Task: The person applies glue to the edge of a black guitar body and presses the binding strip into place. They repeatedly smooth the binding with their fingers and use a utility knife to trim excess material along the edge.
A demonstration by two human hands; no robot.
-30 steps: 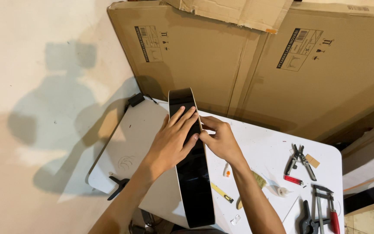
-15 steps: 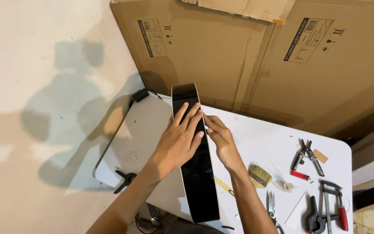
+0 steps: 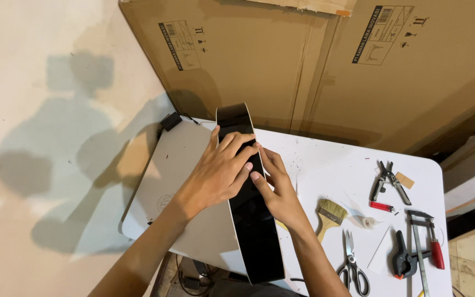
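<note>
Pressing on the glossy black strip (image 3: 251, 220), both your hands sit at its middle. Your left hand (image 3: 218, 173) lies flat across the strip with fingers spread open; your right hand (image 3: 276, 190) rests against the strip's right edge, fingers extended, gripping nothing. The strip runs lengthwise over a grey board (image 3: 177, 181) on the white table (image 3: 325, 165), its near end overhanging the table edge. Right of the strip lie scissors (image 3: 352, 264), a paintbrush (image 3: 330, 215), a black spring clamp (image 3: 402, 256), a bar clamp (image 3: 421, 242) and pliers (image 3: 388, 179). Beyond the strip's far end stands a large cardboard box (image 3: 281, 60) against the wall.
</note>
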